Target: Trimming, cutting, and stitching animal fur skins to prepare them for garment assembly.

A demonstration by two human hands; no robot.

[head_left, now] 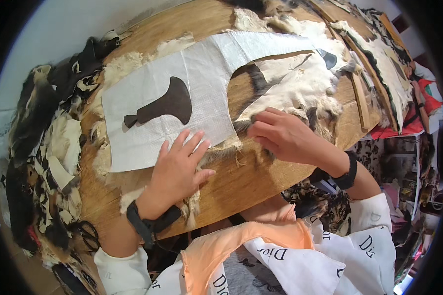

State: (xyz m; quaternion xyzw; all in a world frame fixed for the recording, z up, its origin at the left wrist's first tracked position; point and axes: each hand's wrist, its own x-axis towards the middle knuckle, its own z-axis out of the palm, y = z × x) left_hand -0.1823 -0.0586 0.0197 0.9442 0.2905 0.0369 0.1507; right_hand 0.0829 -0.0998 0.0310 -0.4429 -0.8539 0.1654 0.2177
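Note:
A white woven pattern sheet [209, 73] lies over pale fur hides on the wooden table. On it rests a dark, flat, axe-shaped metal piece [174, 102] with a short stem. My left hand [178, 167] has its fingers spread, fingertips on the sheet's near edge, close to that metal piece. At the sheet's right side, my right hand [283, 135] is closed, thumb and fingers pinched together beside the edge of a cream-coloured hide [290, 81]. What sits between those fingers is hidden. A second dark blade-like piece [327, 59] lies at the sheet's far right tip.
Dark and cream fur scraps [59, 137] heap along the left side, with black-handled scissors [87, 235] at the near left. Wooden strips [362, 98] and more hides lie to the right. Another person's arm [421, 101] shows at the far right.

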